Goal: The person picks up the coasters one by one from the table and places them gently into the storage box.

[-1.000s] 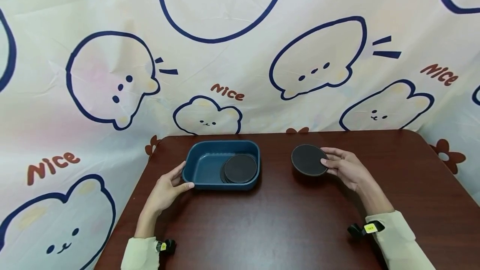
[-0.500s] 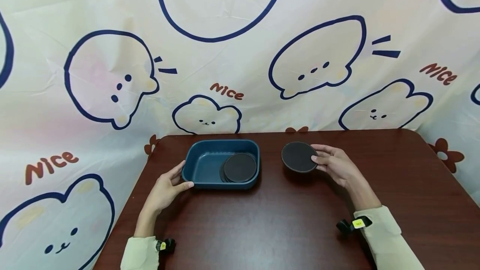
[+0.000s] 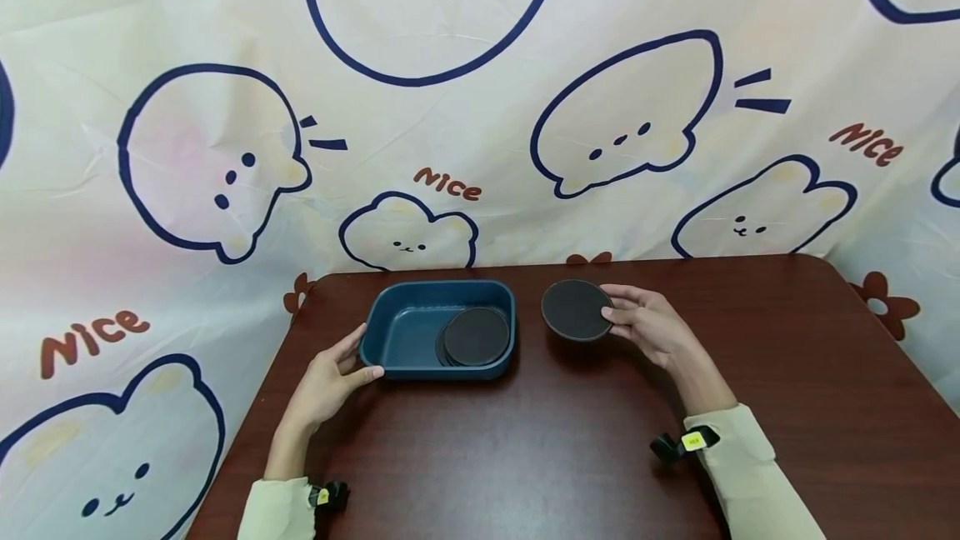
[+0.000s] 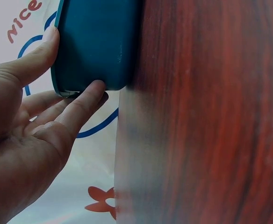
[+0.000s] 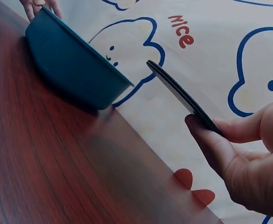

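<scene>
A blue rectangular tub [image 3: 401, 336] stands near the back of the table. My left hand [image 3: 326, 382] grips its left end, thumb at the front corner and fingers along the side; the left wrist view shows the fingers [image 4: 87, 100] against the tub's wall. Several black round coasters [image 3: 477, 337] lie overlapping inside, at the right end. Right of the tub, my right hand [image 3: 651, 325] pinches another black round coaster [image 3: 576, 310] by its edge, thumb on top. Seen edge-on in the right wrist view, this coaster [image 5: 176, 91] is thin and held above the table.
The dark brown table [image 3: 525, 457] has its back edge against a white cloth backdrop [image 3: 510, 132] printed with cartoon bears. A dark band with a yellow label [image 3: 693, 441] sits at the right cuff, and another [image 3: 324, 497] at the left.
My right hand has moved left with the coaster, bringing it closer to the tub. The left hand and the tub keep their place; the head view has shifted slightly.
</scene>
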`<action>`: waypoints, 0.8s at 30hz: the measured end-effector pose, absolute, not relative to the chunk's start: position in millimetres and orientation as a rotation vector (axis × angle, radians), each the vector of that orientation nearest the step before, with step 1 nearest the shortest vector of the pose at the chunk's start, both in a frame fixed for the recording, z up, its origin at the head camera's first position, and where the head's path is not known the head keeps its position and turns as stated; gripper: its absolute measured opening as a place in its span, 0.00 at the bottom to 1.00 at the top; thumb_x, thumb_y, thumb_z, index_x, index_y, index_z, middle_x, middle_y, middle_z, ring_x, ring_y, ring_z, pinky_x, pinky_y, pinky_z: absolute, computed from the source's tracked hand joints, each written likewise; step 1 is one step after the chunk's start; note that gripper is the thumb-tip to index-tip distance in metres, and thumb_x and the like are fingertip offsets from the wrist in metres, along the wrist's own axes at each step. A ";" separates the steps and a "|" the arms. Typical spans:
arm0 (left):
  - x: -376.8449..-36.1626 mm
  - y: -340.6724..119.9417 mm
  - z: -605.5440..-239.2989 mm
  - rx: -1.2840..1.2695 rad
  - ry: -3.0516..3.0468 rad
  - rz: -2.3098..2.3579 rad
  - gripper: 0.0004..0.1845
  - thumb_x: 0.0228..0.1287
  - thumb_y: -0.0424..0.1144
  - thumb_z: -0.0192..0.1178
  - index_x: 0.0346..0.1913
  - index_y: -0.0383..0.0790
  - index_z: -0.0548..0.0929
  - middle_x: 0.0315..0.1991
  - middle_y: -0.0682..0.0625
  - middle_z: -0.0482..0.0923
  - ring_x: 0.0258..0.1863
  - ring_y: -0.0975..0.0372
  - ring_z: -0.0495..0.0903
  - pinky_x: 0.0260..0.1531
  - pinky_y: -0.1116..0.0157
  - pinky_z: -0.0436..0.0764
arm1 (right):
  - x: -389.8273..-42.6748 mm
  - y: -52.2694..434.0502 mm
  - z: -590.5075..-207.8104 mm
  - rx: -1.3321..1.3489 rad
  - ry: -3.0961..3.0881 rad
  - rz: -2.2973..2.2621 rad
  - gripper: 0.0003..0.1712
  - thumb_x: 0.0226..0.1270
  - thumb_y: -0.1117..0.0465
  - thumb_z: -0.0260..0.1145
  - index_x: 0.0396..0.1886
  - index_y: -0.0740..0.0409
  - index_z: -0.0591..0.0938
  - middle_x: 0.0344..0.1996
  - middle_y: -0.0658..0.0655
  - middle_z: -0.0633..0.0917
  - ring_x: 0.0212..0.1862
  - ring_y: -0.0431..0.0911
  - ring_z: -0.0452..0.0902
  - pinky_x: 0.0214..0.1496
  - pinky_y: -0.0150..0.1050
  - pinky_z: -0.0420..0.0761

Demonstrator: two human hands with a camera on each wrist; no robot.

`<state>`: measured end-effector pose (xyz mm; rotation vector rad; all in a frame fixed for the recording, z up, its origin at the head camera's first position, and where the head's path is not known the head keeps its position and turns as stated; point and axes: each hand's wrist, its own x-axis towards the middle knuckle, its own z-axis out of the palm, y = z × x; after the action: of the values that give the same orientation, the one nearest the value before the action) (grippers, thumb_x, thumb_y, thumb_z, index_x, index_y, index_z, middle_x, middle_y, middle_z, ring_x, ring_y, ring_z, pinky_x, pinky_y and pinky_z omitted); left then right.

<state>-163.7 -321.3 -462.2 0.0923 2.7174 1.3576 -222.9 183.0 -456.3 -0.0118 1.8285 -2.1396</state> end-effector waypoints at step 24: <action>-163.2 -321.3 -462.4 0.099 2.704 1.384 0.45 0.75 0.39 0.69 0.87 0.38 0.56 0.81 0.32 0.64 0.76 0.39 0.73 0.64 0.49 0.83 | -229.3 136.7 -455.4 -0.017 1.784 -2.163 0.36 0.80 0.72 0.61 0.83 0.67 0.63 0.57 0.53 0.85 0.45 0.36 0.90 0.49 0.29 0.88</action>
<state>-163.2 -321.3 -462.4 0.0989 2.7042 1.3838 -229.3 136.7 -455.4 -0.0170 1.7842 -2.1627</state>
